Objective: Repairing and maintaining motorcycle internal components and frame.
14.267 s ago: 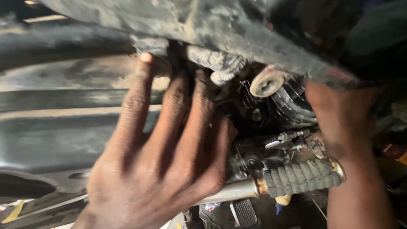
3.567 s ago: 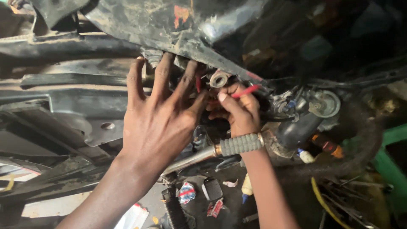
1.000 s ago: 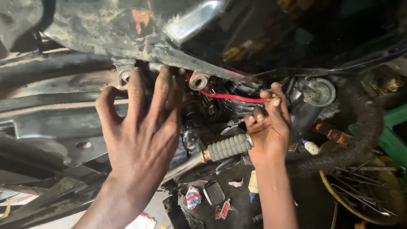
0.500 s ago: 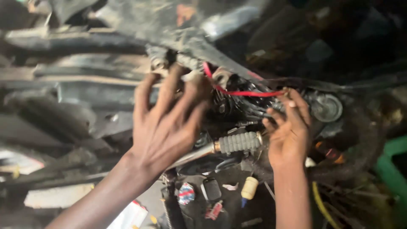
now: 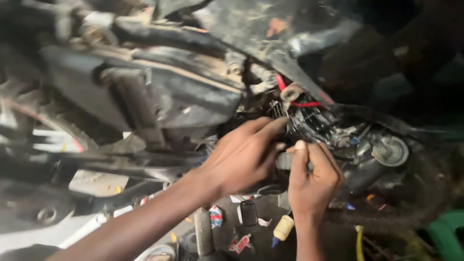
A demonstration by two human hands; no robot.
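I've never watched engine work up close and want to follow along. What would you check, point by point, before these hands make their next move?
1. Left hand at the engine parts: ok, fingertips reach into them.
2. Right hand grip: ok, closed on a ribbed grip that is mostly hidden.
3. Red wire clear of the fingers: ok, it runs above them.
4. What the left fingertips hold: cannot tell, blurred.
5. Small bottle and scattered bits below: ok, apart from both hands.

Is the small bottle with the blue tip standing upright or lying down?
Lying down. The small bottle rests on its side on the dark ground, blue tip pointing lower left, just below the right hand.
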